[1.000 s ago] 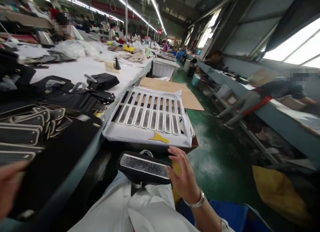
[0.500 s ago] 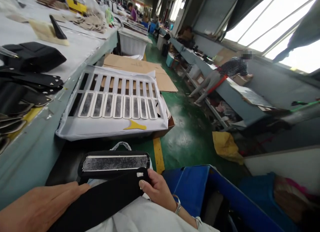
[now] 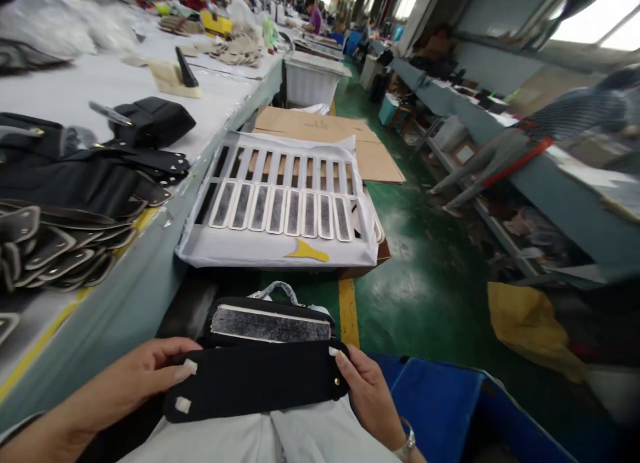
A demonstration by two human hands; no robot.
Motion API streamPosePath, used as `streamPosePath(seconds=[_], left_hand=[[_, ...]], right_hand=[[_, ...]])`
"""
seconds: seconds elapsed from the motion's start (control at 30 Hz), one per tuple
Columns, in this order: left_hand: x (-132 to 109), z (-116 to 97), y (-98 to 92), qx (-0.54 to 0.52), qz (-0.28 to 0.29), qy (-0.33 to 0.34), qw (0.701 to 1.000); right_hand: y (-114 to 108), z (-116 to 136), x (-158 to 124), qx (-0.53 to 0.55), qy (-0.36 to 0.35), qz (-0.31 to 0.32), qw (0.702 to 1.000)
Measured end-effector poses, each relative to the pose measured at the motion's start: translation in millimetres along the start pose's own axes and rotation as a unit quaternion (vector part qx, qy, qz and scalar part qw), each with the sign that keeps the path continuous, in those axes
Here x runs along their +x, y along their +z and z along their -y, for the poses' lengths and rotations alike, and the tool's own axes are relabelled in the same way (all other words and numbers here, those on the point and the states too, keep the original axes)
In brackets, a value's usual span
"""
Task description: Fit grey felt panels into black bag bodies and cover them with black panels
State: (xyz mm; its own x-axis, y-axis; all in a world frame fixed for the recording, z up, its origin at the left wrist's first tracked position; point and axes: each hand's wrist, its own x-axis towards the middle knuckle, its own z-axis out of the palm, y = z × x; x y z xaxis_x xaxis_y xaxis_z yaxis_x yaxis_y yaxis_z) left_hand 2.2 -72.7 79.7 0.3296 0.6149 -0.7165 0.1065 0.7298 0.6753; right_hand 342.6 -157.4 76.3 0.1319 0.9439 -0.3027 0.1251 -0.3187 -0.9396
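Observation:
A flat black oblong panel (image 3: 255, 383) with rounded ends lies across my lap. Small white patches mark its corners, and a gold stud shows near the right end. My left hand (image 3: 145, 376) pinches the panel's left end between thumb and fingers. The other end is gripped by my right hand (image 3: 367, 390), its thumb on a white patch. Just beyond the panel sits a black bag (image 3: 213, 320) with a wrapped handle (image 3: 283, 286). A grey fuzzy strip edged in white (image 3: 270, 324) covers the bag's side facing me.
Ahead stands a white-covered tray (image 3: 250, 250) carrying several white-edged grey strips and a yellow piece (image 3: 307, 251). Black leather parts (image 3: 65, 183) pile on the left table. A blue bin (image 3: 435, 403) stands at right. Another person (image 3: 560, 123) bends over the right-hand bench.
My left hand has taken hold of the panel's left end, where before it lay flat beside it. The panel has turned more level, and the view has swung left.

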Motion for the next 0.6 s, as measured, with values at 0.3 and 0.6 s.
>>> streamPosePath(seconds=[0.3,0.6], left_hand=[[35.9,-2.0,10.7,-0.154,-0.06,0.077,0.983],[53.8,-1.6,-3.2,0.302,-0.17,0.225,0.91]], right_hand=[[-1.1,-5.3,30.9,-0.05,0.082,-0.048,0.994],[1.9,-10.7,41.3,-0.101,0.114,-0.028,0.988]])
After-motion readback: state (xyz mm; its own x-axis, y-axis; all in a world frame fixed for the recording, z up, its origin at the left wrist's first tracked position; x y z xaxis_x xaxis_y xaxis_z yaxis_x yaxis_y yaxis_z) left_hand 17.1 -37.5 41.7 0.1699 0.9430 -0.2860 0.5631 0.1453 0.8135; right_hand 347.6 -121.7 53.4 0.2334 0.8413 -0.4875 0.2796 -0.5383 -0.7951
